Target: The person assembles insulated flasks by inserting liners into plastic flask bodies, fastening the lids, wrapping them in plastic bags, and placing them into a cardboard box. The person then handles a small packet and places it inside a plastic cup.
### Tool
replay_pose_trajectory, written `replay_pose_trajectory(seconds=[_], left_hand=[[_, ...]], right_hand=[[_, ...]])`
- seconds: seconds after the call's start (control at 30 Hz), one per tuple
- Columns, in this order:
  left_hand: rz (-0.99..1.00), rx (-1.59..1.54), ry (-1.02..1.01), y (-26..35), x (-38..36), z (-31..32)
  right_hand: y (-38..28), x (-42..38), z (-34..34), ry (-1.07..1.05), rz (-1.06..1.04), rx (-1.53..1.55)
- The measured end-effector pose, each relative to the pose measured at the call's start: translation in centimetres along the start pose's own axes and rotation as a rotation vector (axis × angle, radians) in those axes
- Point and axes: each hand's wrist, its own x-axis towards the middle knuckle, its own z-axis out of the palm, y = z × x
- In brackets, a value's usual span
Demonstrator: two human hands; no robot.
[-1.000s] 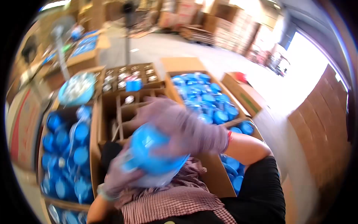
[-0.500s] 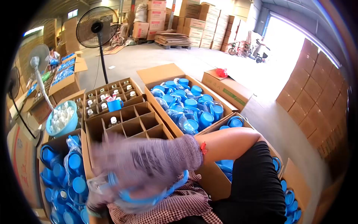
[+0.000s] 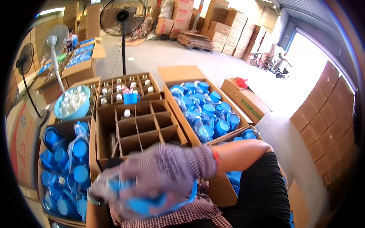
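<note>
Both my hands wear grey-purple knit gloves and meet low in front of my body. My right hand (image 3: pixel 163 171) is smeared by motion and lies over a blue plastic item (image 3: pixel 146 201) with a clear plastic bag around it. At its left side my left hand (image 3: pixel 102 188) holds the bagged blue item, its fingers partly hidden. Just beyond the hands stands a carton with cardboard dividers (image 3: pixel 146 127), with a white-capped bottle (image 3: pixel 127 113) in one compartment. A blue cup (image 3: pixel 130 98) rests at the edge of the divided carton behind, among several capped bottles.
Boxes of blue bagged items stand at left (image 3: pixel 61 171) and right (image 3: pixel 205 110). A light-blue basin (image 3: pixel 76 110) holds white caps or small bottles. Fans (image 3: pixel 122 16), stacked cartons (image 3: pixel 323 114), a scooter (image 3: pixel 279 67) and a person (image 3: pixel 71 41) are farther off.
The view has shifted, so the boxes appear farther right. My right hand has moved down toward my left hand, uncovering more of the divided carton.
</note>
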Motion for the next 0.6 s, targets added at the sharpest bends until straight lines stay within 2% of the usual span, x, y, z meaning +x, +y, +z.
replay_pose_trajectory(seconds=[0.07, 0.1, 0.13, 0.17, 0.2, 0.23, 0.27, 0.33, 0.37, 0.4, 0.47, 0.5, 0.53, 0.57, 0.6], left_hand=[[0.18, -0.741, 0.081, -2.6, 0.0, 1.9], [0.124, -0.5, 0.226, -4.9, 0.9, 4.6], [0.114, -0.463, 0.265, -4.1, 1.1, 7.2], [0.103, -0.426, 0.303, -3.2, 1.2, 9.8], [0.141, -0.599, 0.253, -0.9, 0.7, 10.9], [0.058, -0.654, 0.161, -0.7, 0.4, 9.0], [0.137, -0.676, 0.12, -0.4, -0.6, 7.6], [0.146, -0.569, -0.191, -0.3, -1.2, 1.8], [0.211, -0.401, -0.279, -4.7, 0.0, -0.9], [0.29, -0.238, -0.358, -9.2, 1.2, -3.6], [0.307, -0.37, -0.329, -13.9, 2.7, -4.4], [0.321, -0.434, -0.318, -13.6, 3.6, -3.9], [0.267, -0.42, -0.209, -13.3, 3.7, -2.6], [0.209, -0.408, -0.099, -10.0, 3.5, -0.8], [0.149, -0.399, 0.006, -6.7, 3.3, 1.0]], right_hand=[[6.1, -0.8, 1.6, 0.38, 0.08, -0.05], [8.3, -1.2, 2.5, 0.464, 0.365, -0.192], [12.1, -1.5, 2.7, 0.35, 0.733, -0.22], [15.8, -2.6, 3.0, 0.304, 0.737, -0.045], [14.1, -1.7, 2.3, 0.216, 0.88, -0.036], [11.4, -1.0, 1.6, 0.188, 0.831, -0.14], [8.3, -0.3, 0.7, 0.164, 0.772, -0.252], [5.6, 0.5, -0.7, 0.208, 0.034, -0.349], [3.8, 1.5, -0.7, 0.136, -0.082, -0.316], [2.9, 1.8, -0.1, 0.083, -0.114, -0.257], [1.8, 2.2, 1.1, -0.013, -0.092, -0.117], [1.8, 2.3, 1.4, -0.053, -0.039, -0.043], [3.0, 2.2, 0.9, 0.035, 0.068, -0.061], [5.3, 1.9, 0.6, 0.125, 0.18, -0.074], [8.3, 1.0, 1.8, 0.326, 0.372, -0.095]])
